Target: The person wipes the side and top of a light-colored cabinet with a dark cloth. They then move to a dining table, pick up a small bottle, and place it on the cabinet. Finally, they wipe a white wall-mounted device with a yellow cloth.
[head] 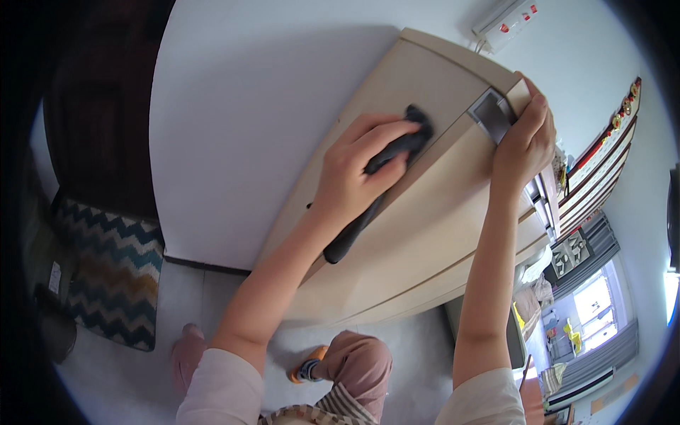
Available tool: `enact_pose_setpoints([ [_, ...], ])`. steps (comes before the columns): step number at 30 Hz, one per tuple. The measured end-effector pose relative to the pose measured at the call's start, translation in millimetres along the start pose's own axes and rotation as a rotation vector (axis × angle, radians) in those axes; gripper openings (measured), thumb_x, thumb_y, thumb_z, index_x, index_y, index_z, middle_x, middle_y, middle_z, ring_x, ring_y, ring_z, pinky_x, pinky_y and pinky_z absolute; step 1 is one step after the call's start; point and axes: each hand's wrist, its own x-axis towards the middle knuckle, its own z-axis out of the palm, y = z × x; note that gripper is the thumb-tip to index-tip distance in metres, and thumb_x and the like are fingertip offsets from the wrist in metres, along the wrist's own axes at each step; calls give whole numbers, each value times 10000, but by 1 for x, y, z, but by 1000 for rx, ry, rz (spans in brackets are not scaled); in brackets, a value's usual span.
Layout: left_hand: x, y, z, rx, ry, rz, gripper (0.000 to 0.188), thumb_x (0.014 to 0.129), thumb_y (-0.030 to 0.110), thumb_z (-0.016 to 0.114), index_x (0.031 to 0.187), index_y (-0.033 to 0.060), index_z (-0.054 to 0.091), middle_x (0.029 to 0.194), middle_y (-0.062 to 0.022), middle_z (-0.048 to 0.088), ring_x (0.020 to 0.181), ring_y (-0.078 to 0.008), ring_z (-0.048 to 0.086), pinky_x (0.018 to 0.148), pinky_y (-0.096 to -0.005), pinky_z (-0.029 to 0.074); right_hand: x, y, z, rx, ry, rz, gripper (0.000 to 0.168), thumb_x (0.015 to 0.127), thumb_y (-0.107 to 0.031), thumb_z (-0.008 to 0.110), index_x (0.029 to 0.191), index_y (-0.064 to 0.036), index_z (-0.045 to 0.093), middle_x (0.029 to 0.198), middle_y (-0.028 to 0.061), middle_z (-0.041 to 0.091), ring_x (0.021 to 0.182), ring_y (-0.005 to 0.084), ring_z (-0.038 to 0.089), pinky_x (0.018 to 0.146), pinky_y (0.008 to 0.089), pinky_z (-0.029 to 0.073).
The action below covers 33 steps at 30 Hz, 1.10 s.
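Note:
A dark cloth (397,150) is bunched in my left hand (361,159), pressed near the edge of the side of a beige cabinet or appliance (441,69); the hand is slightly blurred. A long part of the dark item hangs below the fingers along that edge. My right hand (523,133) grips the upper corner of the same beige body, beside a grey recessed handle (493,114). Some of its fingers are hidden behind the corner.
A white wall (239,122) stands at the left of the beige body. A zigzag-patterned mat (114,276) lies on the grey tiled floor. A white power strip (504,26) is at the upper right. Farther right are a wall rack (600,159) and a bright window (595,303).

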Motion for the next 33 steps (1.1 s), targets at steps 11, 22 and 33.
enact_pose_setpoints([
  [11,-160,-1,-68,212,-103,-534,348,790,47,640,1134,67,594,1123,-119,557,983,-282,579,824,-343,470,-1,6,4,-74,39,-46,494,995,-369,240,1082,-179,688,884,54,677,784,150,614,697,297,470],
  [22,37,-2,22,63,52,282,310,859,121,547,1166,102,580,1195,-120,515,1050,-304,495,897,-369,402,2,-6,3,25,-11,29,450,983,-248,266,990,-77,682,1071,44,668,977,209,622,851,307,456],
  [33,115,-139,42,196,210,198,218,890,167,536,1064,69,626,1036,-120,617,995,-296,569,867,-351,443,1,-11,4,111,41,63,440,989,-304,305,1045,-93,688,921,37,679,793,118,586,734,247,444],
])
